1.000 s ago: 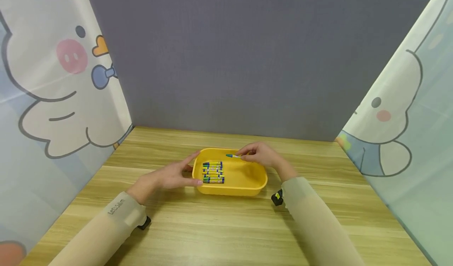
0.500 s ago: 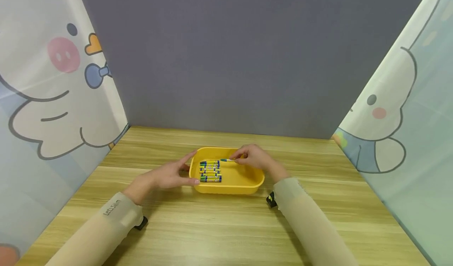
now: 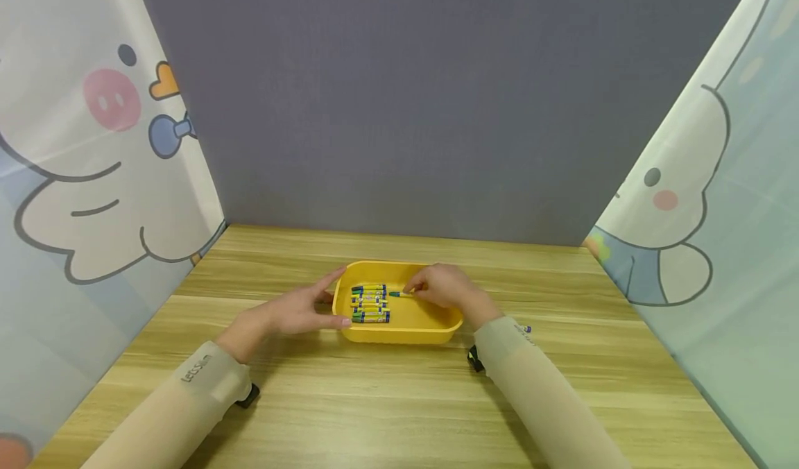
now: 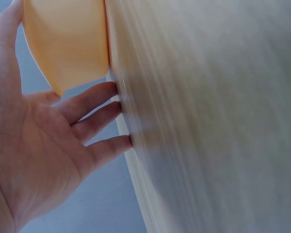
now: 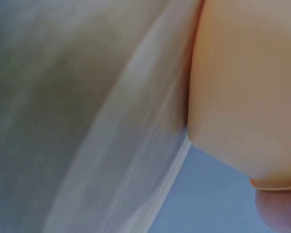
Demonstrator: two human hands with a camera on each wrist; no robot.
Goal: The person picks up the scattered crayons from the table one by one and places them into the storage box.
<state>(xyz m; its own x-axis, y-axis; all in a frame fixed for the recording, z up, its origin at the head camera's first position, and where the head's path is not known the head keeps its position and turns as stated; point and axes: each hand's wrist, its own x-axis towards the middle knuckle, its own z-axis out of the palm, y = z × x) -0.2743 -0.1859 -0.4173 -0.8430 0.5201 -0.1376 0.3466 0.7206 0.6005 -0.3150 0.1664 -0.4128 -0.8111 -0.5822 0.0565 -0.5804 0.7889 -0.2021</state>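
Note:
A yellow plastic tray point(image 3: 399, 334) stands on the table in the head view. Several crayons point(image 3: 370, 304) with yellow and blue wrappers lie side by side at its left end. My left hand point(image 3: 299, 309) spans that end, thumb at the near rim and index finger at the far rim. The left wrist view shows its other fingers extended, tips at the tabletop. My right hand point(image 3: 442, 285) reaches inside the tray and pinches a green-tipped crayon point(image 3: 397, 294), close to the right of the row. In the right wrist view the tray wall covers most of that hand.
A small crayon-like piece with a purple end point(image 3: 527, 329) shows on the wooden table point(image 3: 374, 406) beside the right sleeve, which hides the rest of it. A dark grey panel point(image 3: 406, 108) rises behind the table, with cartoon-printed sheets at both sides.
My right hand has moved left and lower into the tray with the green-tipped crayon, nearer the row. The purple-ended piece has come into view beside the right sleeve. The left hand stays at the tray.

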